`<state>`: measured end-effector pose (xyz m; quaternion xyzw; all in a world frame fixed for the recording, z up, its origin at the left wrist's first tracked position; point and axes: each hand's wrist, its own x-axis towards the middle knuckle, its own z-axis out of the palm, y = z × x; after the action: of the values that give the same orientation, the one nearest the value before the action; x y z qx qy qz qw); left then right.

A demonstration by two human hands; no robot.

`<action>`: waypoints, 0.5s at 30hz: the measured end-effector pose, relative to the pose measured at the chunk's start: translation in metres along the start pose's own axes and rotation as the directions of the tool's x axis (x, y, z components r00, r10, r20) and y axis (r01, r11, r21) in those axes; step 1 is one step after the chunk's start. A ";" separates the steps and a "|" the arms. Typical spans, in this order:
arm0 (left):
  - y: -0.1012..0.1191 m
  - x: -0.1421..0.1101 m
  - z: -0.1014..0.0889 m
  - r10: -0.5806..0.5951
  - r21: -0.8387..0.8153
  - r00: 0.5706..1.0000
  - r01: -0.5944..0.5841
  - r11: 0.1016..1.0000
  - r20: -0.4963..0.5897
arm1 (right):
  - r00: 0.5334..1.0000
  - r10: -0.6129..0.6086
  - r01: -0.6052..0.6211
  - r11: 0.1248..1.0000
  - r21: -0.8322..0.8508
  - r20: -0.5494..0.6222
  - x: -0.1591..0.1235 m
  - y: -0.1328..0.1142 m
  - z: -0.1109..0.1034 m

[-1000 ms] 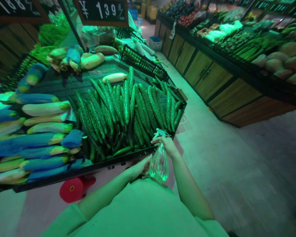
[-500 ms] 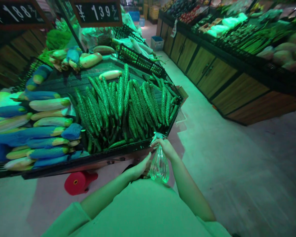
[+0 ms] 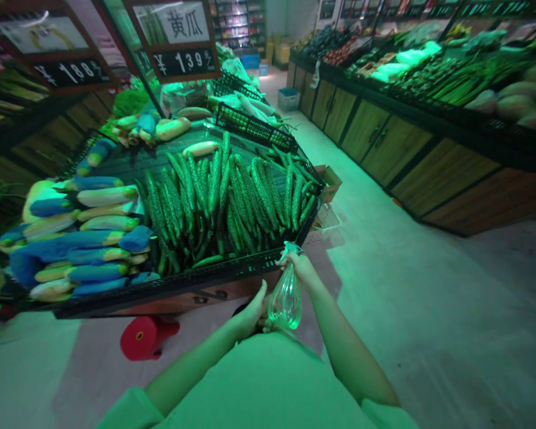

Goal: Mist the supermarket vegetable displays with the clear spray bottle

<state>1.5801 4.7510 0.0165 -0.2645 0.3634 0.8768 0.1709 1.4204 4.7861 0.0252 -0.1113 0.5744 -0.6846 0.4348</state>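
Since the earlier frame, the thumb of the left hand (image 3: 251,319) has been moved slightly farther from the spray bottle (image 3: 286,305), and the price signs (image 3: 183,62) beyond the cucumbers (image 3: 245,202) have been brought more fully into view. Slightly tilted, the bottle is held in front of the cucumbers, toward their right end. Its neck is gripped by the closed right hand (image 3: 300,266). Left hand found partly open, thumb raised; whether the bottle's base is touched cannot be told.
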 end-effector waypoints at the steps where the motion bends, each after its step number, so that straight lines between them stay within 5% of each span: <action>1: 0.000 0.001 0.003 0.018 -0.029 1.000 -0.018 0.999 0.001 | 1.000 -0.019 0.019 1.000 -0.004 -0.006 0.000 -0.003 -0.001; 7: 0.017 0.002 0.014 0.042 -0.135 0.999 -0.041 0.990 0.007 | 0.997 -0.077 0.077 0.997 -0.013 0.005 0.005 -0.019 -0.003; 15: 0.040 0.034 0.002 -0.073 -0.103 0.994 0.064 0.993 -0.082 | 0.995 -0.013 0.021 0.996 -0.081 0.098 0.040 -0.035 0.004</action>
<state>1.5324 4.7286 0.0197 -0.3225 0.3166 0.8753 0.1718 1.3827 4.7531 0.0431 -0.1673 0.5792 -0.6577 0.4516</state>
